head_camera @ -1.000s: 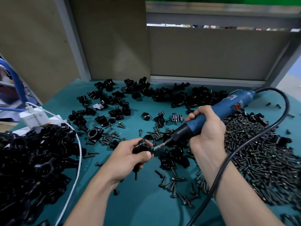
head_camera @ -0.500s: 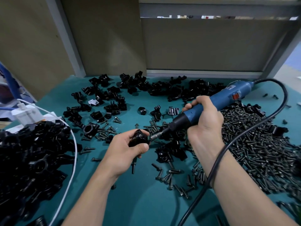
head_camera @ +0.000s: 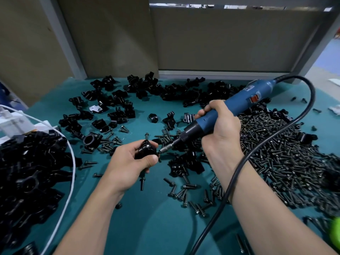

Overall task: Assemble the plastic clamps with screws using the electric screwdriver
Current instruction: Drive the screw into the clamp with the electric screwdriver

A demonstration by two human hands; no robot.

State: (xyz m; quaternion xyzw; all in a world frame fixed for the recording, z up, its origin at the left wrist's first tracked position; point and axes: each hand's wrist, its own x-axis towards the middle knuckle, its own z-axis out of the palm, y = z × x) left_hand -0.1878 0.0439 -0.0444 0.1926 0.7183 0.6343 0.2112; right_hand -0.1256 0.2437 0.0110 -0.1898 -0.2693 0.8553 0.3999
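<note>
My left hand (head_camera: pixel 128 162) grips a black plastic clamp (head_camera: pixel 146 150) above the teal table (head_camera: pixel 156 223); a screw (head_camera: pixel 142 183) hangs down below that hand. My right hand (head_camera: pixel 219 129) grips the blue electric screwdriver (head_camera: pixel 231 109), which slants down to the left. Its metal bit (head_camera: pixel 166 148) meets the right side of the clamp. A large heap of dark screws (head_camera: pixel 279 162) lies to the right of my right forearm. Loose screws (head_camera: pixel 185 192) are scattered between my arms.
Black clamp parts (head_camera: pixel 165 91) are strewn along the table's back, and a big pile of them (head_camera: pixel 27 172) fills the left. A white cable (head_camera: pixel 70 162) curves over that pile. The screwdriver's black cord (head_camera: pixel 276 137) loops right and runs down past my right arm. Panels wall the back.
The view has shifted a little. Both hands hold the same things, with the screwdriver bit still at the clamp's right side.
</note>
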